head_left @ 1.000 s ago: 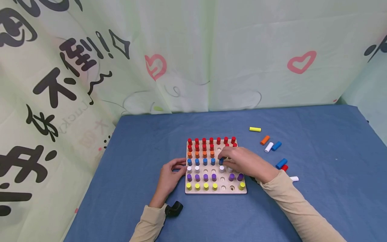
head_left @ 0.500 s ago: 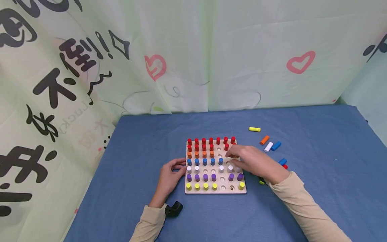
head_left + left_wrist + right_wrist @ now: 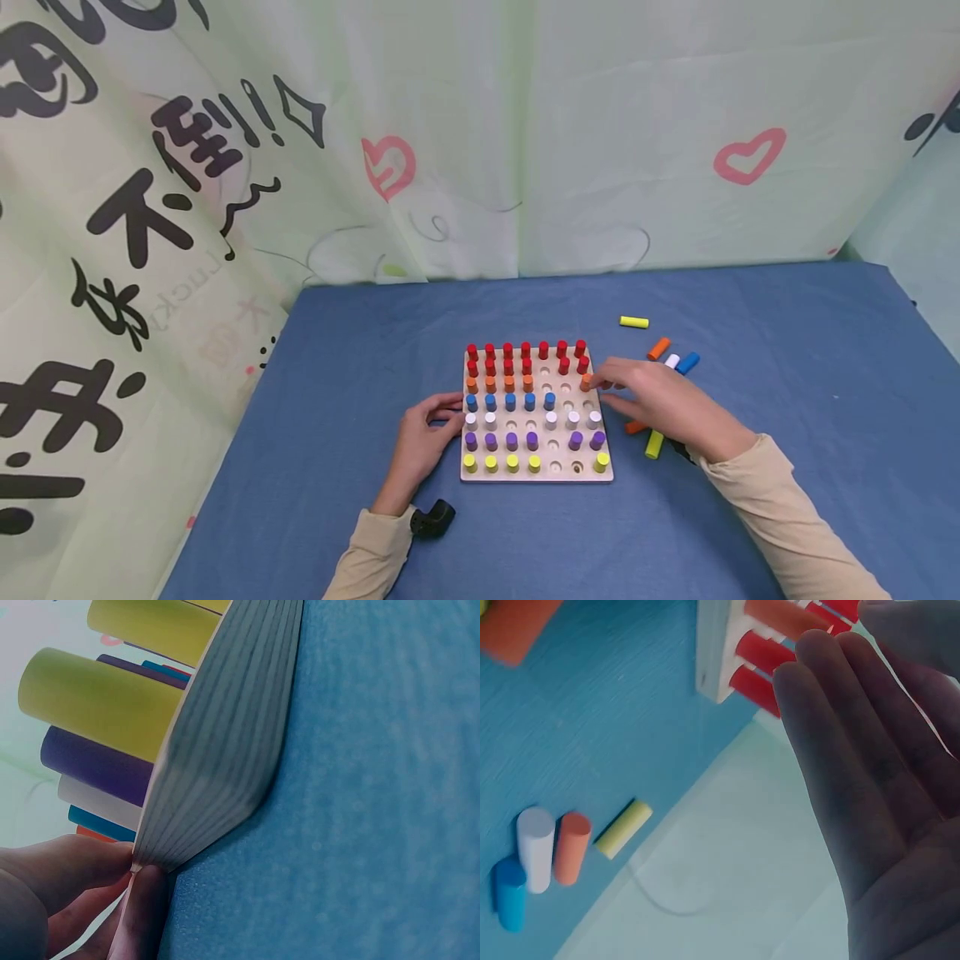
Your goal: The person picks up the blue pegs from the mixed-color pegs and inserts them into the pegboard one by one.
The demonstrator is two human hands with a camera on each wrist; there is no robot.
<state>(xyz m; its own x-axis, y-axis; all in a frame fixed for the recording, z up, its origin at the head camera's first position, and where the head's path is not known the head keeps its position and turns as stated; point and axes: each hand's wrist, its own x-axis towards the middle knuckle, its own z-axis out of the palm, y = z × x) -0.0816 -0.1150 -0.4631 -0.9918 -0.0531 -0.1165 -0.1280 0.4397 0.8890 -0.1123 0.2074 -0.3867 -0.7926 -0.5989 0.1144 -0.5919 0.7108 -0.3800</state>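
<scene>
Pegboard (image 3: 566,455) touches relaxed left hand (image 3: 420,435); empty right hand (image 3: 660,400), fingers extended, beside orange peg (image 3: 585,383).

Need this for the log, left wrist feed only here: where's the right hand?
Observer: The right hand is at the pegboard's right edge, fingertips by an orange peg; contact unclear.
Operator: Any loose pegs?
Observer: Yes, several; a yellow peg lies on the blue cloth beyond the pegboard's far right corner.
Operator: Blue row full?
Observer: No, five blue pegs stand there; the two rightmost holes are empty.
</scene>
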